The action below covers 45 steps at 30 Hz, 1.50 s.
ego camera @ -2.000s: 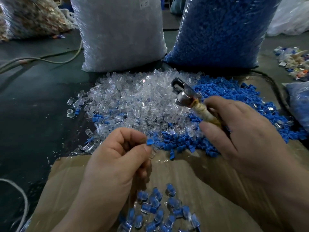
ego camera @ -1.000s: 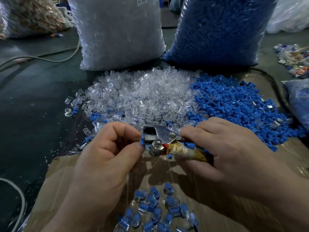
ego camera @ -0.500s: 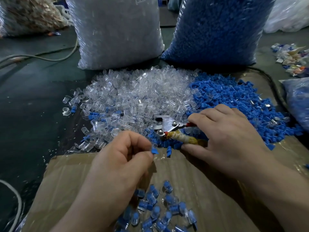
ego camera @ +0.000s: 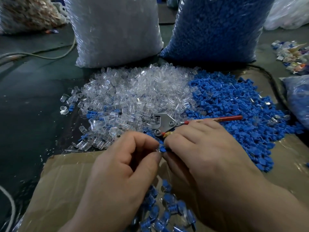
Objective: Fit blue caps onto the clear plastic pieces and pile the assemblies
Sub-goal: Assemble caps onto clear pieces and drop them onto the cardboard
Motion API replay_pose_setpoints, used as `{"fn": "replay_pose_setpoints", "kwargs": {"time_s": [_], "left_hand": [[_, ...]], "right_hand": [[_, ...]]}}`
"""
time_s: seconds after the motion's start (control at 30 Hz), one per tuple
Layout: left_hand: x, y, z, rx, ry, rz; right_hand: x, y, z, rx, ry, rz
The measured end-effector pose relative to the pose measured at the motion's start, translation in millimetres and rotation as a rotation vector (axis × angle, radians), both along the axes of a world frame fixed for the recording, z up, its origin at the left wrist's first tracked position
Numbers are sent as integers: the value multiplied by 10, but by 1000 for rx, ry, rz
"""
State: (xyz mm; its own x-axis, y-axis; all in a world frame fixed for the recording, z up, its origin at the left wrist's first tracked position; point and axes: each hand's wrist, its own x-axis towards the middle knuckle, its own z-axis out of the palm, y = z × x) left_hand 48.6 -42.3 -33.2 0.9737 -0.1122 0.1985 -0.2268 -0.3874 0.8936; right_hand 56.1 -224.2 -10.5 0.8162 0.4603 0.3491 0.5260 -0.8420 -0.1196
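Head view: left hand [ego camera: 127, 166] and right hand [ego camera: 200, 156] meeting at frame centre, fingertips of both pinching cap [ego camera: 161, 149]; clear piece hidden.
Likely best: keeping cap square, pressing straight.
Upper frame: clear sack [ego camera: 115, 30] holding clear pieces, blue sack [ego camera: 215, 27] holding caps.
Pile [ego camera: 165, 213] lying at bottom centre.

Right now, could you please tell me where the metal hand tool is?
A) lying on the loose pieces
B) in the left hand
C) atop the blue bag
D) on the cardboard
A: the tool lies where the clear pieces meet the blue caps.
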Motion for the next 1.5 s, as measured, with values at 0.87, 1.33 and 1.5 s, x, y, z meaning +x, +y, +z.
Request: {"fn": "replay_pose_setpoints", "kwargs": {"time_s": [0.87, 1.33, 1.5], "left_hand": [[126, 212, 70, 512, -102, -120], [187, 322, 28, 450, -107, 162], [188, 281, 13, 638, -95, 45]], "right_hand": [[-62, 28, 54, -50, 290, -170], [54, 62, -308, -24, 258, -164], [56, 74, -213, -6, 200, -118]]}}
